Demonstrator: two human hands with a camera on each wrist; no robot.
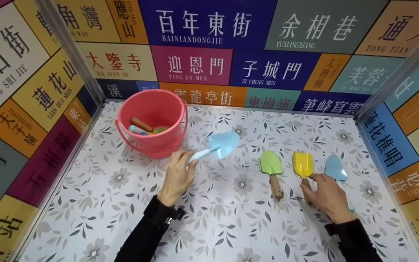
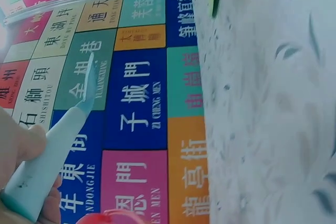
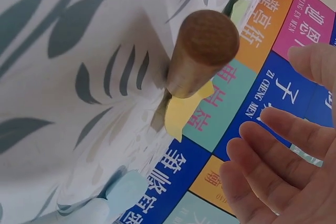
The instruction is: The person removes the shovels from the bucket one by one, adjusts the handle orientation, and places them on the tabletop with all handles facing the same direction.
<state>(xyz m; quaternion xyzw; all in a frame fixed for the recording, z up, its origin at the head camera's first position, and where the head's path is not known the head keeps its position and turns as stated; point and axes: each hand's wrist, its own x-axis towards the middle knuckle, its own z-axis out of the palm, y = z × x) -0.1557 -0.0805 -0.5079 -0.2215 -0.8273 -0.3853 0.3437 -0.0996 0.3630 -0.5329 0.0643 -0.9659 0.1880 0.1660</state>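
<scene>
My left hand (image 1: 178, 178) grips the pale handle of a light blue toy trowel (image 1: 224, 144), its blade pointing right above the cloth. In the left wrist view, thumb and fingers wrap the trowel handle (image 2: 47, 156). My right hand (image 1: 327, 196) hovers over a yellow toy shovel (image 1: 303, 164), partly covering its wooden handle (image 3: 202, 51). The right wrist view shows that hand's fingers (image 3: 257, 156) spread beside the handle, with a gap between. Right of the yellow shovel lies another blue trowel (image 1: 335, 168), its handle mostly hidden by the hand. To the left lies a green trowel (image 1: 271, 162).
A pink bucket (image 1: 155, 145) stands at the back left with several handled toys inside, among them a brown handle (image 1: 141, 124). Leaf-patterned cloth (image 1: 213, 214) covers the table. Panels with street names (image 1: 195, 65) wall in the back and both sides.
</scene>
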